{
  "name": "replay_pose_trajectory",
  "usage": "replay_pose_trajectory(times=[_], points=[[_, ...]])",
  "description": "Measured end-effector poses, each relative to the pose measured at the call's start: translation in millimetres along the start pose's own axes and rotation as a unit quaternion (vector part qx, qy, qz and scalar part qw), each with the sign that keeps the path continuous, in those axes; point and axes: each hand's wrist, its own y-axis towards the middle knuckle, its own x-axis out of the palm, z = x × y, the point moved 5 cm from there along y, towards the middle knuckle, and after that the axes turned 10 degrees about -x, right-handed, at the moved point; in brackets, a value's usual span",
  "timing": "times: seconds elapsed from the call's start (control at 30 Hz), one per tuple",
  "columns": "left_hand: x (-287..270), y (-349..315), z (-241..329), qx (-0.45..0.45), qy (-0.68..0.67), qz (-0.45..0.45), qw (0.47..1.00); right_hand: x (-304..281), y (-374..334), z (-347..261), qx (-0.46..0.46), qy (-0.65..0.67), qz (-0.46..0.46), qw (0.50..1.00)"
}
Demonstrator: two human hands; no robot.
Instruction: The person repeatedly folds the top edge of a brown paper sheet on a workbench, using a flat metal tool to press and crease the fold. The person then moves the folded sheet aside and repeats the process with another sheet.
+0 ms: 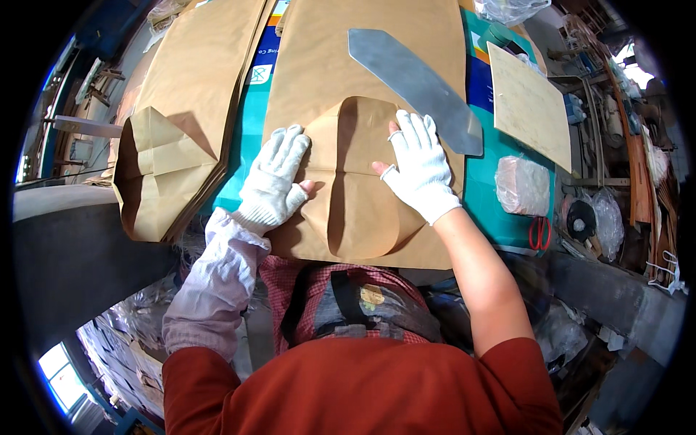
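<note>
A large brown paper bag [362, 210] lies in front of me, its near end spread into an open, folded diamond shape with a crease across it. My left hand [275, 177], in a white knit glove with a bare thumb tip, presses flat on the left side of that end. On its right side my right hand [419, 163] lies with fingers stretched, in a white glove with bare thumb and index tips. Just beyond the right hand a grey metal plate [417, 83] with angled ends rests on the paper. Neither hand grips anything.
To the left is a stack of brown paper bags [174, 156] with folded ends. On the right, over the teal sheet [511, 217], are a tan board [529, 105], a plastic-wrapped block [522, 185], red-handled scissors [539, 233] and a green round container [496, 35].
</note>
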Motion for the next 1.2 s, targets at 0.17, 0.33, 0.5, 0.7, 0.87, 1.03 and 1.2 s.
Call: replay_pose_trajectory(times=[0.17,0.33,0.5,0.7,0.87,1.03,1.2], points=[[0.4,4.5,15.7,-0.023,0.071,-0.038,0.996,-0.6,-0.3,0.2,-0.002,-0.001,-0.001,1.000],[-0.3,6.0,18.6,0.006,0.100,-0.068,0.993,-1.6,-3.5,10.6,-0.024,0.070,0.060,0.995],[-3.7,4.1,13.4,0.059,0.096,-0.089,0.990,-20.0,12.4,74.1,0.130,0.042,0.101,0.986],[1.4,28.0,34.4,0.046,0.085,-0.073,0.993,-23.5,30.7,121.8,0.303,-0.008,-0.123,0.945],[27.7,71.4,49.6,0.041,0.047,-0.019,0.998,-57.9,53.3,100.4,0.372,-0.059,-0.065,0.924],[15.1,38.8,41.6,-0.019,-0.021,0.026,0.999,-73.0,11.2,79.4,0.233,0.307,0.107,0.916],[-21.2,-53.9,-9.1,-0.218,0.040,0.046,0.974,-33.7,-27.5,31.4,0.214,0.240,-0.062,0.945]])
